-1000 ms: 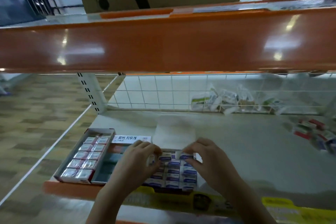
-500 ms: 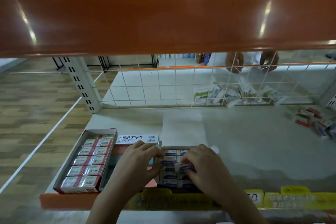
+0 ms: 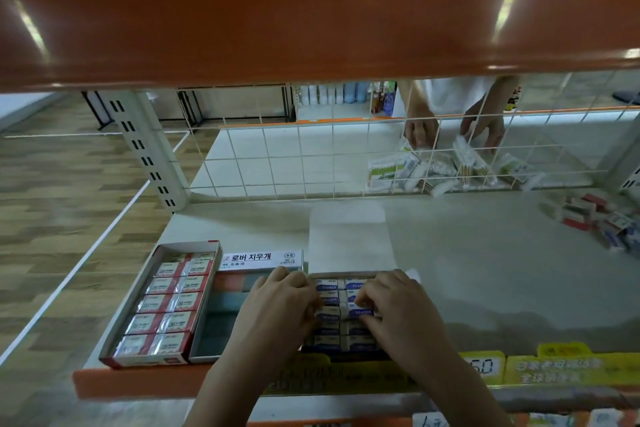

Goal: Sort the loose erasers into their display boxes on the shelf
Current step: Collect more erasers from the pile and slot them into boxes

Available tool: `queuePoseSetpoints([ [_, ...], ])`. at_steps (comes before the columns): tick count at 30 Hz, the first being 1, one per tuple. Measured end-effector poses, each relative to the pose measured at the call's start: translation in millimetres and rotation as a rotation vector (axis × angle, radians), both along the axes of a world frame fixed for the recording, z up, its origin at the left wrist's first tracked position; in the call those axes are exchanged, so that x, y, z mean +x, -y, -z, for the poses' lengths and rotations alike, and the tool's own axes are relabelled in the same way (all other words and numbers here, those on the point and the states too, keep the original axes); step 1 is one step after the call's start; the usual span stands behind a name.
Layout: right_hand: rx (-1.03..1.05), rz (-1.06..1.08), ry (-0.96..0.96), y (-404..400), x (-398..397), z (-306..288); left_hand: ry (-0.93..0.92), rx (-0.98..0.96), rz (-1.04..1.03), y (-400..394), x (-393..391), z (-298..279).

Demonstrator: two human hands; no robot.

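A display box of blue-sleeved erasers (image 3: 329, 317) stands at the shelf's front edge, its white lid flap (image 3: 349, 239) lying open behind it. My right hand (image 3: 401, 315) has its fingers curled over one blue eraser (image 3: 362, 311) in the box's right column, pinching it down among the others. My left hand (image 3: 277, 312) curls against the box's left side, fingertips on the left column. A box of red-sleeved erasers (image 3: 166, 302) sits further left. Loose erasers (image 3: 595, 218) lie in a pile at the far right.
Between the two boxes stands a box labelled in Korean (image 3: 261, 258) with dark erasers. A wire grid (image 3: 277, 163) backs the shelf; behind it another person's hands (image 3: 420, 130) handle packets (image 3: 433, 170). The orange shelf above (image 3: 311, 10) hangs low. Yellow price tags (image 3: 554, 367) line the edge.
My right hand carried the blue eraser from the back of the box toward the middle and lowered it into the right column. My left hand slid forward along the box's left side.
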State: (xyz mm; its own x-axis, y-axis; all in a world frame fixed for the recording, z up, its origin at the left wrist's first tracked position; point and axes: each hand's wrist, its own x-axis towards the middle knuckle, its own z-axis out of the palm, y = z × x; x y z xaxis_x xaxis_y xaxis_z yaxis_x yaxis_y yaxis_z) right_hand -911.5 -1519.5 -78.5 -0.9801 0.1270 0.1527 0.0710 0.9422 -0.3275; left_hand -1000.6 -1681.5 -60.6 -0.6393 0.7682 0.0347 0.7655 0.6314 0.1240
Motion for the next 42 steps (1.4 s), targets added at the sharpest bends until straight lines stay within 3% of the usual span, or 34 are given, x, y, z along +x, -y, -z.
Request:
queuePoseSetpoints([
  [11,-0.010,-0.024,0.024,-2.1,1.8,-3.6,0.033,-0.038,-0.061,-9.4,13.4,-8.1],
  [17,-0.026,-0.009,-0.054,-38.1,10.5,-29.6,-0.036,-0.012,-0.024,-40.6,15.2,-33.3],
  [26,0.086,0.252,-0.023,-168.3,63.1,-44.5,0.008,0.133,0.328,-202.0,43.4,-47.9],
  [36,0.096,0.563,0.133,-315.1,174.8,-18.0,0.029,-0.037,0.561,-393.3,135.9,-20.8],
  [42,0.002,0.669,0.048,-380.1,223.9,-20.1,-0.010,0.003,0.594,-470.6,167.4,-7.3],
])
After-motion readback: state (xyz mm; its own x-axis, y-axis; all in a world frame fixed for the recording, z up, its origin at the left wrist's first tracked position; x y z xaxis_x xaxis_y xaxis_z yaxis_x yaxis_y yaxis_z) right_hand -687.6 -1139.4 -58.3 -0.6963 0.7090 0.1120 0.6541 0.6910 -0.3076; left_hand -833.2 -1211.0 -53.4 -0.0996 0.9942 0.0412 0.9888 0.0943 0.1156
